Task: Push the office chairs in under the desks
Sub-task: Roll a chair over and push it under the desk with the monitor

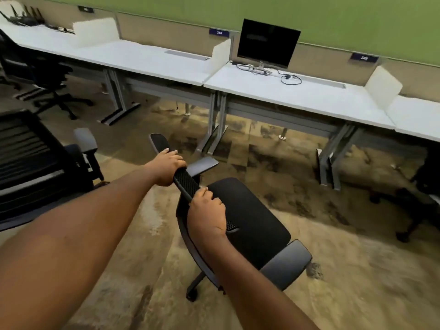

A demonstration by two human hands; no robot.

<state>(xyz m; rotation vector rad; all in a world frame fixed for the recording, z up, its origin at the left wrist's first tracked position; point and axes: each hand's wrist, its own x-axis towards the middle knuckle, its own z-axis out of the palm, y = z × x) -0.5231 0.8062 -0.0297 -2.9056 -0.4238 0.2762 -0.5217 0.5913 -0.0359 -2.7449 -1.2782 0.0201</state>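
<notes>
A black office chair [247, 217] with grey armrests stands on the carpet in front of me, its seat turned toward the white desks. Both hands grip the top edge of its mesh backrest [187, 181]. My left hand [166, 166] holds the upper left part of that edge, and my right hand [207, 213] holds it lower down, closer to me. The nearest white desk [309, 96] lies beyond the chair at the right, open floor lying between the two.
A black monitor [267, 42] with cables stands on that desk. Another white desk [133, 58] runs to the left. A second black chair [31, 160] sits close at my left, a third [40, 75] at the far left, and part of another [419, 186] at the right edge.
</notes>
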